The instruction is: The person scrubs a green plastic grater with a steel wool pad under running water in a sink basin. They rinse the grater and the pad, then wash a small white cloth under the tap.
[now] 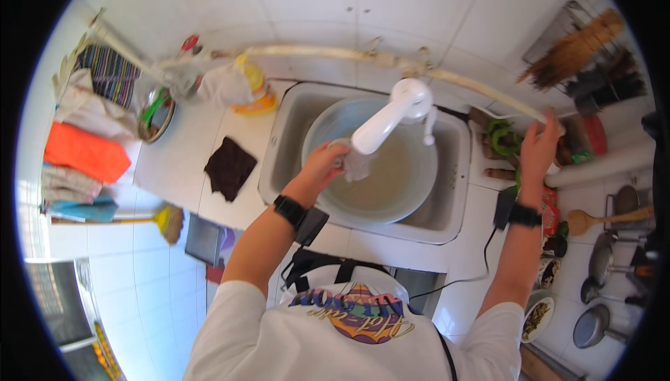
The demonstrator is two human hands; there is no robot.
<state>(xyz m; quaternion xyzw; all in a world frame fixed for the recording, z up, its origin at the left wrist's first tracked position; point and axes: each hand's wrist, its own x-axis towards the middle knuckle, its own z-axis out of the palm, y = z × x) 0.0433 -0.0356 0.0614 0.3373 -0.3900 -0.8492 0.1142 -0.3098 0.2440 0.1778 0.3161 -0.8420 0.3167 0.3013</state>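
My left hand [322, 167] grips a small wet-looking greyish cloth [358, 166] just below the spout of a white faucet [384, 119]. Beneath it, a large pale basin [369, 219] stands in the sink [453, 192] and holds cloudy water. Stretched out to the right, my right hand [542, 145] is near the wall pipe [487, 90] and the things on the right counter. Blur and the back of that hand hide whether anything is in its fingers. Green peppers [503, 137] lie left of it.
A dark folded cloth [230, 168] lies left of the sink. Behind it stand a yellow-orange bottle [255, 90] and a glass bowl [157, 116]. Towels [86, 152] hang at far left. Pans [591, 326] and a wooden spatula [610, 219] hang at right. A black cable [487, 260] crosses the front counter.
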